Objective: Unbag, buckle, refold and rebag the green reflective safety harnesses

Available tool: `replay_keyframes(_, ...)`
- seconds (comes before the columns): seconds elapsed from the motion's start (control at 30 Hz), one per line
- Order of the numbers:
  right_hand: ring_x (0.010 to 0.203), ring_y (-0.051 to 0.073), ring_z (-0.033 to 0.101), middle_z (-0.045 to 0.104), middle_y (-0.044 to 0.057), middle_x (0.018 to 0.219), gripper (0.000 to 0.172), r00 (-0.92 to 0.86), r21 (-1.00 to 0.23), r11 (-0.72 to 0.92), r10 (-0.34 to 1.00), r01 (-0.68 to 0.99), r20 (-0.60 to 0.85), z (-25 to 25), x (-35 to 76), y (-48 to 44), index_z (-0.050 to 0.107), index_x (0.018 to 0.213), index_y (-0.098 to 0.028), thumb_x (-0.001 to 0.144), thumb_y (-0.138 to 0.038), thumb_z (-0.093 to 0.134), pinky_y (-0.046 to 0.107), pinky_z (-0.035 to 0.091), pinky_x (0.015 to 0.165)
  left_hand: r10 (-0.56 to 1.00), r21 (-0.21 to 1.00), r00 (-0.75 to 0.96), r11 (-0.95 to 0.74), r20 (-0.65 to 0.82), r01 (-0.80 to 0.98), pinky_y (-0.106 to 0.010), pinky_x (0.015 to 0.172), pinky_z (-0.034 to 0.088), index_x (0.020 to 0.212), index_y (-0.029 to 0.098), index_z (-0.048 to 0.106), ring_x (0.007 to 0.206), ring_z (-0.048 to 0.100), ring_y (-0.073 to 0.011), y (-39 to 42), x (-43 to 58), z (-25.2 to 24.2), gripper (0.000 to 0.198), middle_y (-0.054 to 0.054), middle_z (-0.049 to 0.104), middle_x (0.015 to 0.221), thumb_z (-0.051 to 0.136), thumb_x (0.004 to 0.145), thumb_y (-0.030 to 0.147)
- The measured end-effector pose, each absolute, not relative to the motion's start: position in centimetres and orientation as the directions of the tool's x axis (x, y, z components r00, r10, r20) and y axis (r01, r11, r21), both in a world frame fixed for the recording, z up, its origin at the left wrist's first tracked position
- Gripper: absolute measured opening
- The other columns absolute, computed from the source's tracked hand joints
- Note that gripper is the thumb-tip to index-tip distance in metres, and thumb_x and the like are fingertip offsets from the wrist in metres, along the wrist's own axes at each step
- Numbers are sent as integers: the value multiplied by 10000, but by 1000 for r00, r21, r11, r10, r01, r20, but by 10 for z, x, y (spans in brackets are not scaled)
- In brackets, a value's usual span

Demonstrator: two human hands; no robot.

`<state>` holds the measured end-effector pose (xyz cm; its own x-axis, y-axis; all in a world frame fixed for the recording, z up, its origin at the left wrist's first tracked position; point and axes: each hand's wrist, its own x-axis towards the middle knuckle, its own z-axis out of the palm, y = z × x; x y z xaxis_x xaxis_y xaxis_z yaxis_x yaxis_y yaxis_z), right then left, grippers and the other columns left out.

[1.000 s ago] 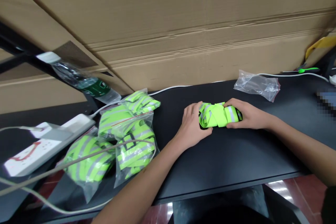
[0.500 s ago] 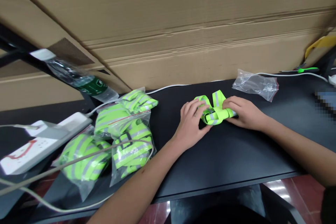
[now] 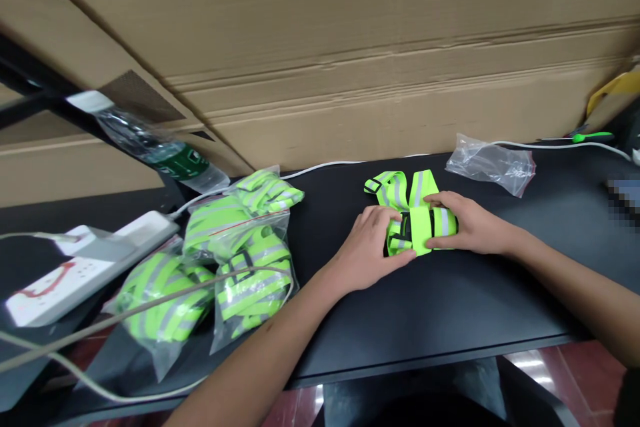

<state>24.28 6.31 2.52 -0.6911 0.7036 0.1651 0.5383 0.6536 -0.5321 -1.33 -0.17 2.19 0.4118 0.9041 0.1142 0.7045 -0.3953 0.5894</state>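
A neon-green reflective strap vest with silver stripes lies folded on the black table, its two strap loops spreading toward the far side. A black plastic buckle shows between my hands. My left hand is curved over the near left part of the straps. My right hand presses on the vest's right end, with its fingers across the green band. Part of the vest is hidden under both hands.
To the left lie several sealed plastic bags of green vests. Beyond them are a power strip and a water bottle. An empty plastic bag and a green-handled tool lie far right, before a cardboard sheet.
The tight green bundle has opened out into spread strap loops, and the buckle now shows. My hands have moved slightly apart and stay on the straps.
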Motion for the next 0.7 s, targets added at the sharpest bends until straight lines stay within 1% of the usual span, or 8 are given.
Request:
replay_keyframes(0.07, 1087, 305, 627, 649, 145, 1192, 611, -726, -474, 736, 639, 483, 253, 26, 241, 61, 544, 1307, -197, 819, -505, 743, 459, 538, 911, 935, 618, 332, -337, 129, 711, -494, 1022, 480, 1289, 227, 413, 1208, 539, -295, -2, -10, 17, 552, -103, 551, 1252, 716, 852, 378)
replay_keyframes(0.17, 952, 260, 614, 664, 121, 1036, 243, -806, -227, 886, 463, 405, 369, 27, 238, 58, 627, 1169, -201, 956, -298, 564, 411, 521, 808, 932, 576, 313, -360, 184, 734, -429, 946, 536, 1362, 240, 394, 1115, 609, -252, 0, -6, 11, 562, -87, 525, 1232, 643, 864, 161)
replay_keyframes(0.27, 913, 256, 598, 663, 126, 1034, 231, -855, -64, 928, 363, 366, 372, 27, 235, 57, 662, 1100, -201, 993, -343, 515, 415, 498, 779, 889, 431, 390, -458, 241, 777, -412, 905, 555, 1301, 231, 498, 1047, 638, -236, -1, -7, 10, 525, -87, 519, 1218, 524, 823, 13)
replay_keyframes(0.37, 1024, 273, 604, 637, 140, 1168, 421, -857, -247, 918, 382, 310, 345, 29, 236, 59, 666, 1106, -199, 941, -573, 567, 443, 503, 867, 835, 408, 484, -550, 261, 728, -439, 971, 539, 1257, 217, 542, 1135, 628, -262, -3, -9, 17, 447, -114, 500, 1357, 566, 828, 93)
replay_keyframes(0.5, 1127, 232, 614, 623, 107, 1225, 321, -820, -597, 745, 520, 298, 241, 35, 244, 61, 673, 1088, -220, 1023, -454, 462, 413, 491, 974, 823, 513, 525, -553, 215, 657, -453, 1042, 498, 1274, 248, 552, 1225, 601, -264, -6, -12, 31, 388, -84, 575, 1380, 611, 905, 351)
replay_keyframes(0.57, 1084, 251, 635, 650, 107, 1180, 400, -783, -602, 684, 604, 413, 149, 37, 248, 63, 631, 1202, -217, 945, -521, 591, 422, 510, 943, 844, 502, 503, -521, 184, 690, -485, 1037, 488, 1320, 253, 533, 1229, 592, -284, -7, -11, 34, 448, -76, 627, 1332, 593, 927, 460)
replay_keyframes(0.63, 1033, 281, 654, 675, 113, 1150, 660, -755, -550, 658, 651, 514, 74, 37, 250, 63, 573, 1313, -210, 810, -613, 716, 441, 527, 894, 885, 487, 443, -452, 140, 748, -502, 1004, 496, 1364, 251, 501, 1210, 597, -305, -7, -10, 34, 495, -79, 649, 1307, 575, 934, 485)
replay_keyframes(0.7, 992, 292, 665, 691, 111, 1119, 708, -754, -517, 654, 656, 552, 24, 37, 250, 63, 594, 1287, -209, 755, -652, 743, 440, 532, 852, 925, 495, 371, -363, 88, 789, -492, 957, 519, 1374, 253, 490, 1182, 619, -316, -8, -8, 32, 499, -83, 653, 1302, 578, 929, 459)
